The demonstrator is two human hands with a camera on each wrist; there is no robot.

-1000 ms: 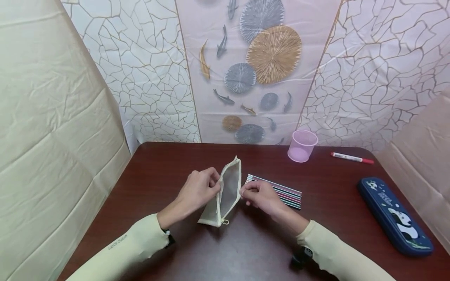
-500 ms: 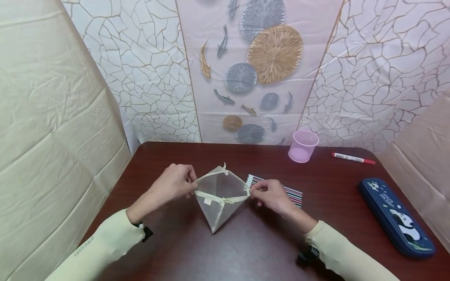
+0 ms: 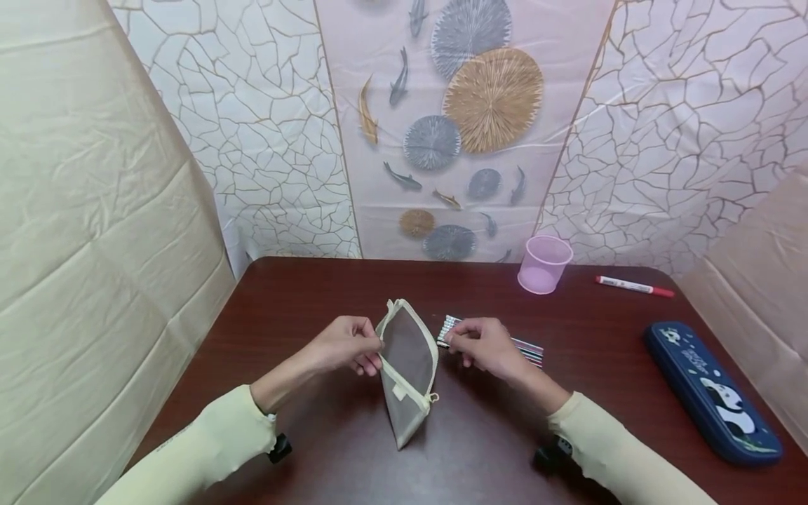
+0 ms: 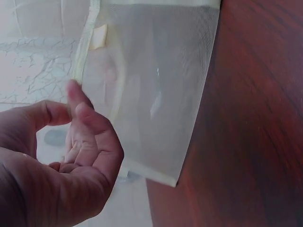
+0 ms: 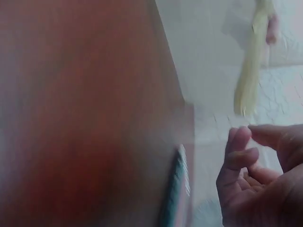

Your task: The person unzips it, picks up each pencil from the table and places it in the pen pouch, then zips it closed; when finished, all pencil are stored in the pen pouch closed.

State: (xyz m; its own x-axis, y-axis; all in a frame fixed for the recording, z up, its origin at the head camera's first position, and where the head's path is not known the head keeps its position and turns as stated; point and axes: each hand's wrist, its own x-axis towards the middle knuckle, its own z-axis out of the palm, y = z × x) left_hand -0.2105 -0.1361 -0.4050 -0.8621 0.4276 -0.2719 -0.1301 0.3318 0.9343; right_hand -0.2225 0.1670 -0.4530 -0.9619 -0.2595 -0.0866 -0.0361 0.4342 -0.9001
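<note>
A translucent mesh zip pouch (image 3: 404, 414) with a cream rim stands over the middle of the table, its mouth spread wide. My left hand (image 3: 350, 345) pinches the pouch's left rim between thumb and fingertips. In the left wrist view the mesh wall (image 4: 156, 85) hangs beyond that hand (image 4: 71, 156). My right hand (image 3: 489, 347) is just right of the pouch, apart from its rim. Its thumb and forefinger meet and the other fingers curl, with nothing seen between them. Below that hand lies a row of striped pencils (image 3: 529, 353), partly hidden by it.
A pink mesh cup (image 3: 544, 270) stands at the back right. Beside it lies a red-capped marker (image 3: 633, 285). A dark blue panda pencil case (image 3: 710, 393) rests near the table's right edge. Patterned cloth (image 3: 284, 140) hangs behind the table (image 3: 303, 280).
The right hand has let go of the pouch rim and stays near the pencils. Over the last second the left hand pulled the pouch's mouth wide, then came back right, turning the pouch.
</note>
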